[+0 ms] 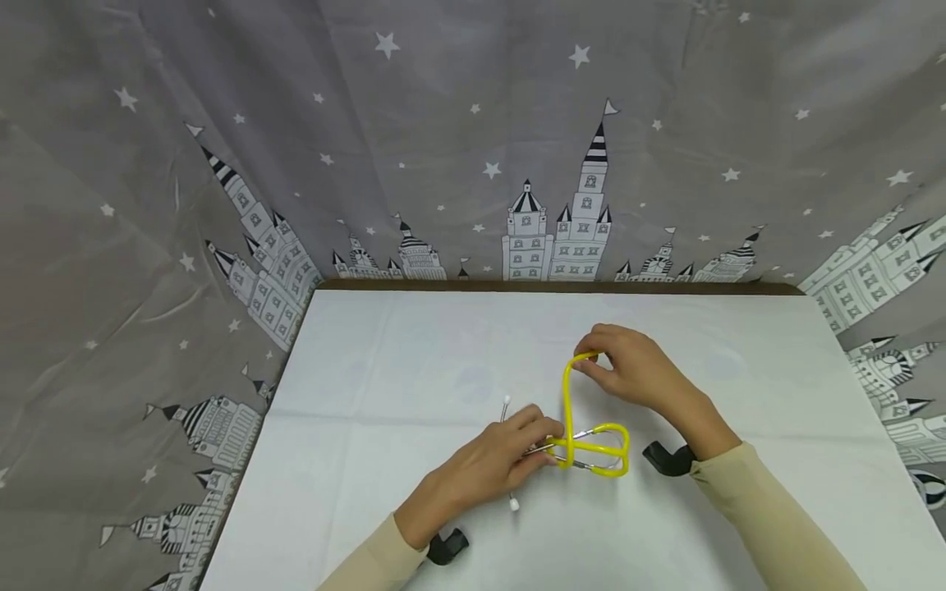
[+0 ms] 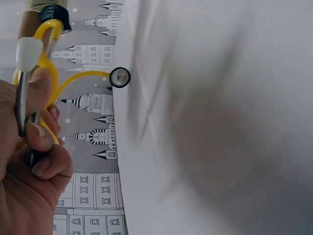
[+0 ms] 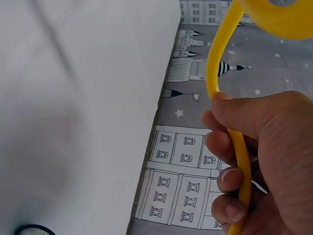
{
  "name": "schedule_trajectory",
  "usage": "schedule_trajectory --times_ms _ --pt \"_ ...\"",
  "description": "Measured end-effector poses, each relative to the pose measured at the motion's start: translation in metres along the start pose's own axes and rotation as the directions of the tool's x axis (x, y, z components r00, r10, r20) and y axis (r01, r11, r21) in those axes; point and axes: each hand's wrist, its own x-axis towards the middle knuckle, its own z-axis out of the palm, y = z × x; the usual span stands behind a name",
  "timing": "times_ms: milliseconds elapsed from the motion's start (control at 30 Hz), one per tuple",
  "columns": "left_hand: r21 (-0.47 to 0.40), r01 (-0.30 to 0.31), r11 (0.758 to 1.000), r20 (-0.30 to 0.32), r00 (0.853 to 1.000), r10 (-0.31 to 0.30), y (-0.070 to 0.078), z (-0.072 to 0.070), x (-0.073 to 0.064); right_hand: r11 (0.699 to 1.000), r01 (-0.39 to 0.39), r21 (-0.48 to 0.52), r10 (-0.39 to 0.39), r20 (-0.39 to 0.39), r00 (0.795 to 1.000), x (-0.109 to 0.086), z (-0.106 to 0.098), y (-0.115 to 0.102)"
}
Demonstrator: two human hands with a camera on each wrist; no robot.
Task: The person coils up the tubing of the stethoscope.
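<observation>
A stethoscope with yellow tubing (image 1: 612, 450) is held between both hands above the white table. The left hand (image 1: 498, 455) grips its metal ear tubes together with part of the looped tubing. White ear tips (image 1: 513, 504) stick out on either side of that hand, and one ear tip (image 2: 29, 53) shows close up in the left wrist view. Farther up and to the right, the right hand (image 1: 628, 369) holds a raised stretch of yellow tube (image 3: 239, 152), fingers curled round it. The round chest piece (image 2: 120, 77) hangs at the tube's end in the left wrist view; the head view does not show it.
A white cloth covers the table (image 1: 399, 361), whose dark back edge (image 1: 562, 286) meets a grey curtain (image 1: 443, 98) printed with castles and stars. Black wrist mounts (image 1: 668, 459) sit at both wrists. Long beige sleeves (image 1: 769, 517) cover the forearms.
</observation>
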Motion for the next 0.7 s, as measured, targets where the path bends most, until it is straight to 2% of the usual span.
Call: schedule_trajectory --times_ms 100,300,433,533,700 --pt "0.005 0.023 1.000 -0.023 0.999 -0.023 -0.002 -0.001 0.000 0.999 -0.025 -0.037 0.026 0.025 0.999 0.004 -0.006 -0.001" --pt "-0.034 -0.017 0.999 -0.057 0.998 0.015 -0.005 -0.002 -0.002 0.996 -0.027 -0.088 0.035 0.095 0.995 0.012 -0.029 -0.004" --pt "-0.101 -0.006 0.995 -0.035 0.999 0.002 -0.002 -0.001 0.001 0.994 -0.030 -0.108 0.044 0.128 0.991 0.015 -0.041 -0.006" --pt "-0.134 0.004 0.991 -0.013 1.000 -0.005 0.001 0.000 0.002 0.994 -0.031 -0.108 0.048 0.155 0.987 0.016 -0.043 -0.005" --pt "-0.116 -0.024 0.993 -0.019 1.000 0.021 0.006 0.002 0.001 0.995 -0.037 -0.088 0.053 0.186 0.981 0.012 -0.036 0.000"
